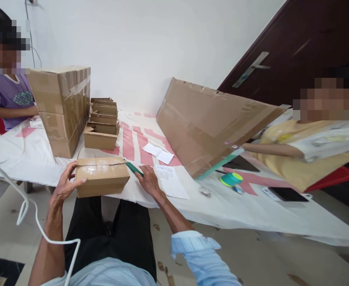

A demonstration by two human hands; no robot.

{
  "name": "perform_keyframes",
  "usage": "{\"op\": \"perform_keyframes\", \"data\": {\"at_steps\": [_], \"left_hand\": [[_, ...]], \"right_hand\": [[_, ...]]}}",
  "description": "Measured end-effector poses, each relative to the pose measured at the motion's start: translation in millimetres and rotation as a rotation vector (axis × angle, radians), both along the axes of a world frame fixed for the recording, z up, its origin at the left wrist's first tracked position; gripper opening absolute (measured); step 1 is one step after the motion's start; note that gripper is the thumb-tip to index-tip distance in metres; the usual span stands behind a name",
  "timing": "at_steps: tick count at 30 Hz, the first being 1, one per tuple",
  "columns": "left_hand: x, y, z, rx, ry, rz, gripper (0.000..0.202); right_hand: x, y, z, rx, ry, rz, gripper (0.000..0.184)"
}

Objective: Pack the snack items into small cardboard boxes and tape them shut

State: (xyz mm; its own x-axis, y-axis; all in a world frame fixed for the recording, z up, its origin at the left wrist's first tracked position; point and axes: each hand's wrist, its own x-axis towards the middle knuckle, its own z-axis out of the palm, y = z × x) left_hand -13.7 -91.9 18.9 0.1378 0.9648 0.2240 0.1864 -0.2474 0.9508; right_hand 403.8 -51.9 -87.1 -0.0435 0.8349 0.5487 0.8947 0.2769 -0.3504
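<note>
A small taped cardboard box (103, 175) lies at the near edge of the table (251, 210), right in front of me. My left hand (64, 183) grips its left end, thumb on the side and fingers wrapped behind. My right hand (148, 179) rests on the table to the right of the box, closed on a green pen-like tool (133, 168) that points toward the box. A paper sheet (170, 180) with printed marks lies just right of that hand.
Stacked large boxes (62, 107) and several small open boxes (103, 123) stand behind. A big flat cardboard sheet (210, 123) leans at the right, held by a person in yellow. A tape roll (230, 178) and phone (287, 194) lie there. Another person sits far left.
</note>
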Motion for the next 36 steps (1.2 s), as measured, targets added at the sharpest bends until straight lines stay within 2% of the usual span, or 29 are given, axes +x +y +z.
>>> {"op": "perform_keyframes", "data": {"at_steps": [3,6,17,27,32,36], "left_hand": [[2,-3,-0.6,0.002,-0.039,-0.007,0.072],[4,-5,-1.3,0.001,-0.079,-0.022,0.072],[1,-2,-14.6,0.019,-0.151,-0.044,0.072],[1,-4,-12.9,0.032,-0.149,-0.057,0.072],[0,-4,-10.2,0.025,-0.112,-0.064,0.068],[-1,-4,-10.9,0.039,-0.098,-0.072,0.068]], "right_hand": [[4,6,-18.8,-0.075,-0.068,-0.064,0.022],[5,8,-26.7,-0.147,-0.116,-0.098,0.019],[-6,4,-7.5,-0.330,-0.234,-0.187,0.020],[-9,3,-7.8,-0.330,-0.250,-0.182,0.027],[-8,-1,-4.4,-0.323,-0.146,-0.164,0.024],[-7,-3,3.7,-0.330,0.164,-0.128,0.021]]}}
